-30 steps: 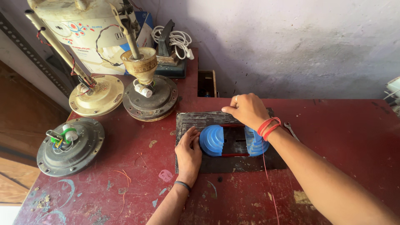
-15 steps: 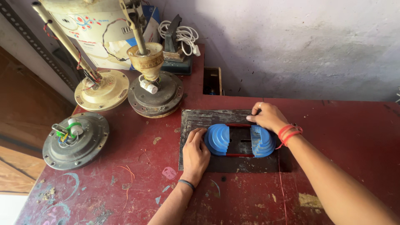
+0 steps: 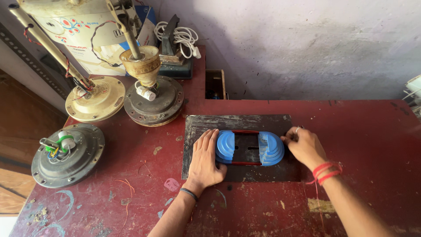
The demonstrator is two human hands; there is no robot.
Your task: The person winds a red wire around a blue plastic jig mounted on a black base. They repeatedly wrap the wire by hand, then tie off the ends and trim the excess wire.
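Item: blue stepped former [image 3: 249, 148] — two half-round blue pieces joined by red rods, lying on a dark metal plate [image 3: 197, 127] near the middle of the red workbench [image 3: 372, 131].

Left hand [image 3: 206, 160] is lying flat on the plate, fingers pressed together, fingertips touching the former's left half. Right hand [image 3: 305, 147] is curling at the right half, fingers bent and close together; whether they are pinching anything I cannot tell.

Step, as judged: both hands are steadying or seating the former on the plate. The next move is calling for even pressure from both sides, so the halves stay square.

Also present — three ceiling-fan motors [image 3: 68, 154] at far left, a white coiled cord [image 3: 182, 35] at the wall.
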